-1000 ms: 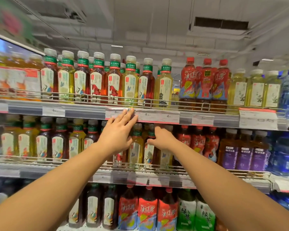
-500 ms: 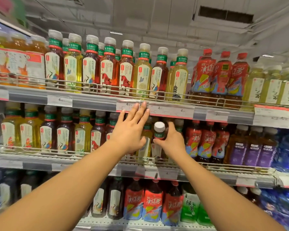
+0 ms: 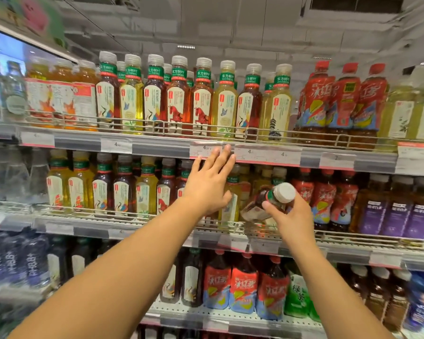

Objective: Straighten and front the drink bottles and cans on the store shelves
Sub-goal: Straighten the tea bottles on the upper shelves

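At the front of the middle shelf (image 3: 142,220), just right of centre, your right hand (image 3: 293,216) grips a dark tea bottle (image 3: 267,200) by its neck, fingers and thumb curled just below the white cap (image 3: 284,192). You hold that bottle tipped steeply, cap pointing toward you and up to the right, its base angled back down toward the wire rail (image 3: 230,225) that runs along the shelf edge; the label is too blurred to read. Your left hand (image 3: 209,183) is spread flat just beside it, fingers straight and holding nothing, fingertips reaching up over the price strip (image 3: 267,154) of the shelf above while the palm covers the bottles behind. Directly between your two hands stands a pale yellow tea bottle (image 3: 230,204), upright. Left of your hands the middle shelf carries a row of upright bottles, yellow and dark alternating, and to the right stand red-labelled bottles (image 3: 324,199), then purple-labelled bottles (image 3: 397,215). On the top shelf (image 3: 78,145) a long row of green-collared tea bottles (image 3: 179,99) faces forward. Below, the lower shelf (image 3: 206,316) holds more red-labelled bottles and a green-labelled bottle (image 3: 298,297).
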Motion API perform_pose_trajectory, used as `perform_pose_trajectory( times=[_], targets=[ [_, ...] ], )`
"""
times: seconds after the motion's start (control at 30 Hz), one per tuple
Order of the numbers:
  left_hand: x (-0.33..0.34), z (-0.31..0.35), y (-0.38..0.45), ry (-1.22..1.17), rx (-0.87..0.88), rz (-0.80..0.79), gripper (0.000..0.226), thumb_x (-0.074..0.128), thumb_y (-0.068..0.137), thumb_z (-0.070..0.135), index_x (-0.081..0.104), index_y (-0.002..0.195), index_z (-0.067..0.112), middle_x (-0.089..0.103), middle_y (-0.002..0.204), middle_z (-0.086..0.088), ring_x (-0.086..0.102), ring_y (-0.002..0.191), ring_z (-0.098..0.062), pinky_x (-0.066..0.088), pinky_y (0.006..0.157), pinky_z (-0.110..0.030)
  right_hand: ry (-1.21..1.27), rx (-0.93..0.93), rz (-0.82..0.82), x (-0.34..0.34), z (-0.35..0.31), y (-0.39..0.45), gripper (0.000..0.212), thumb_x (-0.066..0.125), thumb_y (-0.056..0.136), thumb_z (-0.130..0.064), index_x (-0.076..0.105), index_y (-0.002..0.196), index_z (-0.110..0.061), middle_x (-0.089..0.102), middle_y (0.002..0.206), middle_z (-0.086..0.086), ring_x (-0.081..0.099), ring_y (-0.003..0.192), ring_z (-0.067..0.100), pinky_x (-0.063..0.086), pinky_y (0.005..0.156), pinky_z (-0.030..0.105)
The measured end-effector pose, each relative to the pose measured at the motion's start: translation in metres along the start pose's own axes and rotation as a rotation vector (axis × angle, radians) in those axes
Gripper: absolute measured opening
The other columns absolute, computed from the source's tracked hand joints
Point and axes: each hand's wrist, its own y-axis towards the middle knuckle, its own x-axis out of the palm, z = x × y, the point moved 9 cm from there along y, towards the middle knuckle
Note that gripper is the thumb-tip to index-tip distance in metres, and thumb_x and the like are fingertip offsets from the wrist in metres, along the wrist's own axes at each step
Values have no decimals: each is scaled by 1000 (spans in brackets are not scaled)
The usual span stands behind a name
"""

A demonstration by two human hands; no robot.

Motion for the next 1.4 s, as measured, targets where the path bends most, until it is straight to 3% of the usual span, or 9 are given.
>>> perform_pose_trajectory(
  times=[0.1,0.2,0.33,0.47,0.6,0.77,1.03,1.23,1.4],
  targets=[
    [-9,6,-1,-69,-44,-24,85,50,95,49,3,162,27,-15,169,2,-6,157,-23,13,125,-53,362,175,118,-15,23,-30,40,87,81,-26,69,116,-18,74,110,-2,70,105,19,54,99,45],
    [-22,5,-17,-162,-107,68,68,53,95,42,31,157,24,24,166,-2,26,150,-25,31,119,-49,653,291,189,-10,44,-66,30,85,81,-12,73,109,-15,78,105,4,73,102,23,55,99,52],
    [-20,-26,-64,-267,-313,187,28,55,95,30,64,120,22,64,119,4,59,111,-20,49,90,-38,765,358,166,0,60,-86,31,83,82,-11,73,111,-13,78,107,6,73,105,25,54,99,55],
    [3,-78,-101,-334,-553,101,24,56,94,26,66,116,22,69,115,4,65,96,-19,48,79,-34,794,387,173,5,63,-98,46,88,77,-29,71,118,-18,77,113,4,72,109,24,52,101,56],
    [9,-123,-117,-366,-641,60,34,60,92,21,64,126,16,68,124,0,66,104,-23,47,87,-35,867,391,154,15,48,-98,34,80,85,-6,70,117,-11,77,112,7,73,107,24,54,101,54],
    [18,-170,-113,-494,-721,58,47,60,90,20,56,137,22,63,137,-2,65,110,-26,52,98,-45,839,352,139,43,34,-96,38,82,83,-10,71,118,-10,76,112,10,72,108,28,51,104,56],
    [43,-221,-84,-498,-796,90,69,65,91,31,34,151,18,56,142,-12,58,122,-35,51,99,-51,777,231,156,75,7,-98,76,94,47,-60,76,109,-20,78,108,7,73,106,27,50,104,53],
    [55,-241,-57,-545,-806,75,39,66,91,41,55,112,11,67,112,-15,64,101,-39,55,84,-44,668,179,228,85,-6,-86,26,85,79,-13,74,102,-15,78,103,4,73,103,26,54,101,53],
    [64,-255,-42,-521,-760,23,42,71,88,50,59,102,13,69,106,-12,66,96,-35,57,83,-44,585,132,254,101,-29,-78,20,84,81,-12,72,95,-21,78,89,-11,74,96,23,57,88,38]
  ],
)
